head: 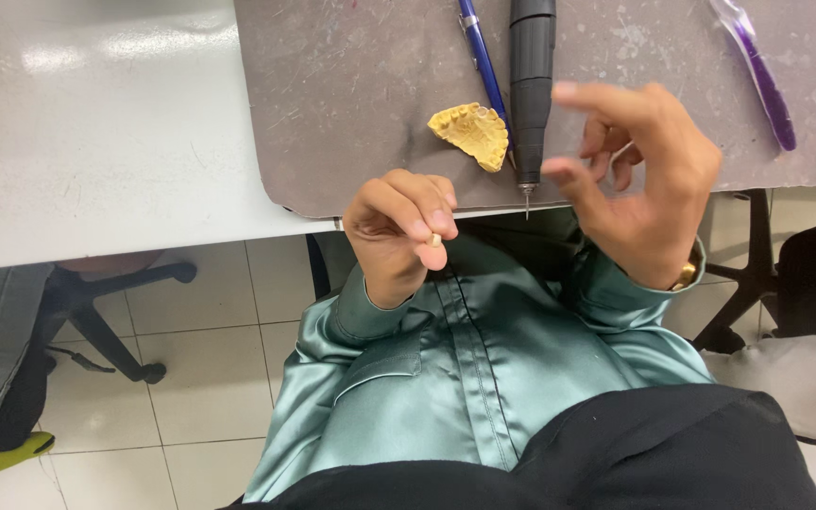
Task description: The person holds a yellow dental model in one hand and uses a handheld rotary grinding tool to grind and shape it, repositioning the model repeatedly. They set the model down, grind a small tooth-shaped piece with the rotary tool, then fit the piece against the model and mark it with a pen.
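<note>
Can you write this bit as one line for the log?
left hand: pinching small tooth-like piece | right hand: open, beside black handpiece | yellow dental cast: on mat

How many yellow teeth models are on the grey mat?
1. The yellow plaster teeth model lies on the grey mat, beside the black rotary handpiece and blue pen. The left hand pinches a small tooth-coloured piece, which is not a model.
</note>
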